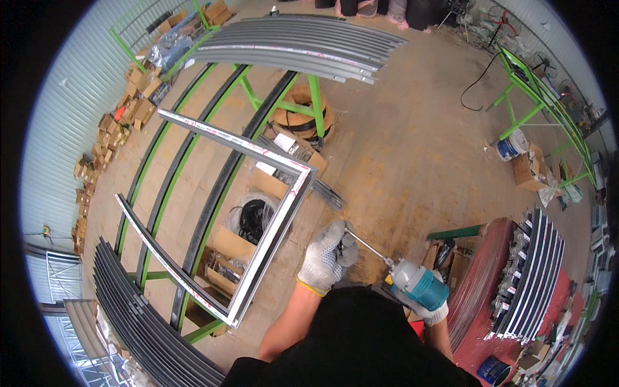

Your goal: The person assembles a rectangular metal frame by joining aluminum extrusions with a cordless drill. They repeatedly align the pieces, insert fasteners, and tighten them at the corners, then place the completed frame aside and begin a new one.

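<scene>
My right hand (437, 308), in a pale knitted glove, is wrapped round a teal and grey power drill (419, 285). A long thin metal bit (369, 245) sticks out of the drill toward my left hand. Gloved in white with grey dotted fingers, my left hand (329, 253) is closed beside the bit's tip; what it holds is hidden by the fingers. To the left, a three-sided frame of white and grey profiles (263, 257) rests across the black-topped bars of a green rack (222, 174).
Grey profiles (303, 48) lie on the rack's far end, dark ones (145, 322) at its near left. A red table (474, 277) with stacked profiles (532, 277) stands at right. Boxes (232, 242) and a wooden spool (300, 119) sit under the rack. A green stand (525, 116) is far right.
</scene>
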Motion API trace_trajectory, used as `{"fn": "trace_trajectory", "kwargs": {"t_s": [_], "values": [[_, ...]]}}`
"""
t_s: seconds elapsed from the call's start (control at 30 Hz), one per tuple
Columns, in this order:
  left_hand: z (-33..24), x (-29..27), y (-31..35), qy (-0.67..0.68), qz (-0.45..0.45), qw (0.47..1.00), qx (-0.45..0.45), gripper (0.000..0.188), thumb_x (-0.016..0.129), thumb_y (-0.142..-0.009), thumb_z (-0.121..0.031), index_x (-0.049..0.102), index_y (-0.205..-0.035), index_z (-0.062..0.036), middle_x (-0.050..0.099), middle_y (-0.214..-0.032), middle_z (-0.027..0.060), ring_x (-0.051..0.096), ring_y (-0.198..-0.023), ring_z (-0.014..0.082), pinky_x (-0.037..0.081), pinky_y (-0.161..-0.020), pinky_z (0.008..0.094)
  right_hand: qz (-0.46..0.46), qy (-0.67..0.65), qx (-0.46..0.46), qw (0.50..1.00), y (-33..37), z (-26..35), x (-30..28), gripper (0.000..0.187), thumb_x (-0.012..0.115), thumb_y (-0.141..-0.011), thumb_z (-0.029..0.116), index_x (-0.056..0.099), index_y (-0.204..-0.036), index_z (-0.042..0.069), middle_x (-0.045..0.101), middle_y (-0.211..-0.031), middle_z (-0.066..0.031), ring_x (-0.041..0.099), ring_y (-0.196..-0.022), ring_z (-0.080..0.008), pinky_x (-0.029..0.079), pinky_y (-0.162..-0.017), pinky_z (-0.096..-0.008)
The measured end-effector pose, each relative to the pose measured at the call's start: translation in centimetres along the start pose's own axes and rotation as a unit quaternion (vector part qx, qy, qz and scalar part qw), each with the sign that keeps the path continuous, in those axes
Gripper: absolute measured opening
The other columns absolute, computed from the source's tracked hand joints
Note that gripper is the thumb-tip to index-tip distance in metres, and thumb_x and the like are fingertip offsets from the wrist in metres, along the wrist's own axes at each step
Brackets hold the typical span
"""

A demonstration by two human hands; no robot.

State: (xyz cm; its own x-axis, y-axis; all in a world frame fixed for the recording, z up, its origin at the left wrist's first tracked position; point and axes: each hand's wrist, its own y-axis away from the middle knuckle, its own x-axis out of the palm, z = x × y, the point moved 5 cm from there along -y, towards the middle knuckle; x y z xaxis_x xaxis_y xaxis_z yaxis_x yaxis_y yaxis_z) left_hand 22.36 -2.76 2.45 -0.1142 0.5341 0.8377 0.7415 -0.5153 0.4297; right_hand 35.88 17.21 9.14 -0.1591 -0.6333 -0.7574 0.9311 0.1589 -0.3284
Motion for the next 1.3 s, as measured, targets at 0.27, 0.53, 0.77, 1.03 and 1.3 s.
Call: {"fn": "trace_trajectory", "kwargs": {"t_s": [0.27,0.53,0.77,1.03,1.3], "values": [[-6.1,-1.3,-1.8,-0.186,-0.114,0.961,0.168,0.029,0.065,-0.105,-0.030,0.061,-0.110,-0.0013,0.056,-0.073,0.0046,0.049,-0.057,0.0139,0.036,-0.049,0.0263,0.067,0.007,-0.090,0.994,-8.4,-3.7,2.0,0.037,0.093,-0.074,0.022,0.079,-0.107,0.013,0.078,-0.106,-0.0102,0.076,-0.097,-0.0331,0.060,-0.087,-0.0406],[-7.2,-0.5,-3.6,-0.093,-0.135,0.964,0.208,0.026,0.067,-0.104,-0.021,0.062,-0.116,0.0008,0.063,-0.081,0.0113,0.058,-0.069,0.0190,0.045,-0.060,0.0305,0.195,-0.059,-0.007,0.979,-15.7,-15.2,5.9,0.044,0.097,-0.068,0.025,0.079,-0.106,0.011,0.078,-0.103,-0.0072,0.076,-0.091,-0.0275,0.060,-0.080,-0.0370],[-2.1,-2.0,-8.3,-0.042,-0.378,0.916,0.131,0.032,0.070,-0.098,-0.022,0.067,-0.118,0.0025,0.071,-0.099,0.0105,0.065,-0.084,0.0185,0.051,-0.073,0.0306,0.322,-0.318,0.037,0.891,-28.9,-24.5,11.1,0.045,0.091,-0.072,0.013,0.074,-0.114,0.011,0.076,-0.104,-0.0042,0.075,-0.098,-0.0216,0.059,-0.082,-0.0328],[-1.1,-3.1,-14.5,0.339,-0.355,0.763,0.420,0.026,0.069,-0.103,-0.028,0.067,-0.114,-0.0043,0.071,-0.103,0.0118,0.067,-0.093,0.0261,0.056,-0.082,0.0385,0.521,-0.425,0.128,0.729,-38.9,-29.3,17.3,0.076,0.094,-0.078,0.016,0.060,-0.146,0.005,0.072,-0.133,-0.0087,0.068,-0.119,-0.0180,0.054,-0.104,-0.0357],[-1.8,-3.7,-15.9,0.332,-0.457,0.681,0.465,0.012,0.067,-0.103,-0.014,0.067,-0.106,-0.0029,0.072,-0.090,0.0107,0.068,-0.077,0.0211,0.059,-0.071,0.0356,0.593,-0.443,0.108,0.664,-41.7,-27.6,20.9,0.069,0.094,-0.078,0.017,0.065,-0.138,0.004,0.074,-0.128,-0.0094,0.069,-0.115,-0.0168,0.055,-0.103,-0.0369]]}}
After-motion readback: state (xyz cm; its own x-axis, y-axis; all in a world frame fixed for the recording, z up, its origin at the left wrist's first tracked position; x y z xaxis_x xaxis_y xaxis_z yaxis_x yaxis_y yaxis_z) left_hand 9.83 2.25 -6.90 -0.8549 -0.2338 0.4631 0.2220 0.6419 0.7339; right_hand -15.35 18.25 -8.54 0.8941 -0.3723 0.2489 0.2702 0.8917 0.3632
